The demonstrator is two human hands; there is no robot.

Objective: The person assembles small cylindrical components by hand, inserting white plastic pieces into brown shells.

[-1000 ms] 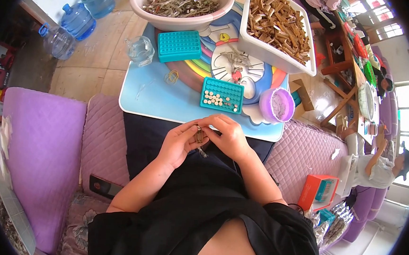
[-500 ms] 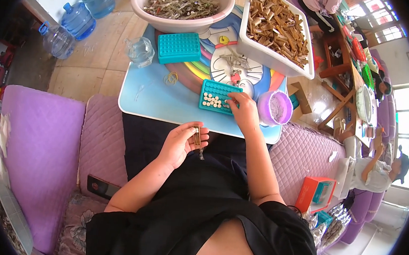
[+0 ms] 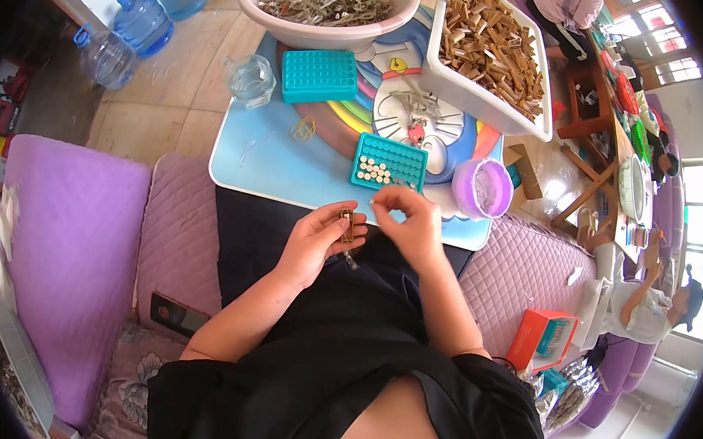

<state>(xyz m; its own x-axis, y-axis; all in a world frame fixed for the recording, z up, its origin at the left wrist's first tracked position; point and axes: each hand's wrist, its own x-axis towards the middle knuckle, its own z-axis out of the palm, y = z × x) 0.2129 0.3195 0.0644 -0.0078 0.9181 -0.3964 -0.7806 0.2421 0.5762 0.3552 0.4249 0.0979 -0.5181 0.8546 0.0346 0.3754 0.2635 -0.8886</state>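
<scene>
My left hand (image 3: pixel 310 245) is closed around a small gold-brown rectangular case (image 3: pixel 346 224), held over my lap just off the table's near edge. A short clear strip (image 3: pixel 353 260) hangs below it. My right hand (image 3: pixel 413 228) is close by on the right, thumb and forefinger pinched on a small pale piece at their tips. Beyond it on the table lies a teal tray (image 3: pixel 405 156) with rows of round pockets. White round pieces (image 3: pixel 373 171) fill part of its near left side. A purple tub (image 3: pixel 461 188) of whitish material stands to the tray's right.
The blue cartoon-printed table (image 3: pixel 242 155) also bears a second teal tray (image 3: pixel 319 77), a clear jug (image 3: pixel 249 80) and yellow bands (image 3: pixel 302 130). A pink basin (image 3: pixel 332 32) of clear strips and a white bin (image 3: pixel 490 97) of gold-brown cases stand behind. Another person (image 3: pixel 643 305) sits at right.
My right hand has drawn back from the teal tray toward my left hand, with a small pale piece in its fingertips. The left hand keeps the case, and the view has shifted slightly.
</scene>
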